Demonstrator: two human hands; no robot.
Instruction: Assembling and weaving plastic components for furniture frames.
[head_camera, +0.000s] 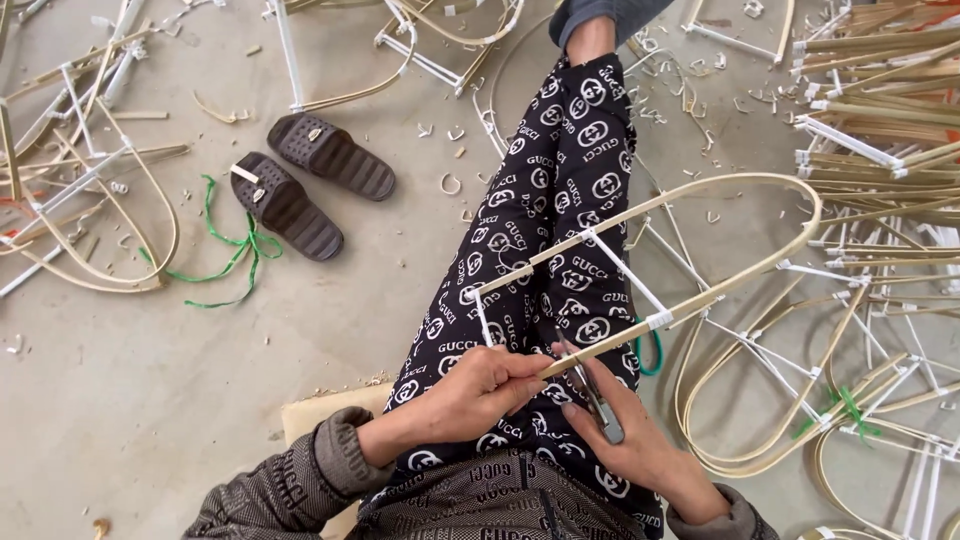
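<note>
Both hands grip things: left hand (480, 390) clamps the bent bamboo frame (700, 235), right hand (620, 440) closed around a small metal tool (600, 405).

No packages, labels, signs or screens show anywhere in this view
</note>
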